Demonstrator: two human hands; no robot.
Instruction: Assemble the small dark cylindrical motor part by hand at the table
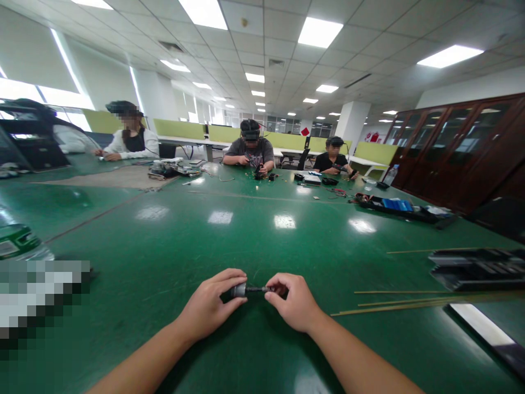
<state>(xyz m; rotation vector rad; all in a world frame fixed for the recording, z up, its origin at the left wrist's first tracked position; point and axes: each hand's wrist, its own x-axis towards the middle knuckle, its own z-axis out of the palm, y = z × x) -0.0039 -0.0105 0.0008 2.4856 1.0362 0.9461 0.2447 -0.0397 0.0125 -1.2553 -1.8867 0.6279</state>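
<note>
Near the front of the green table point(254, 246), my left hand point(211, 303) holds a grey cylindrical piece point(239, 290) between thumb and fingers. A thin dark shaft point(256, 289) runs from that piece toward the right, lying level. My right hand point(293, 301) pinches the shaft's right end between thumb and forefinger, its other fingers curled in. The very tip of the shaft is partly hidden by the right fingers. Both hands are close together, low in the view.
Thin sticks point(394, 303), black metal parts point(479, 268) and a flat dark device point(488, 328) lie right. A bottle point(20, 243) stands left, above a pixelated object point(36, 290). Across the table, people work among parts; a black tray point(397, 208) sits back right.
</note>
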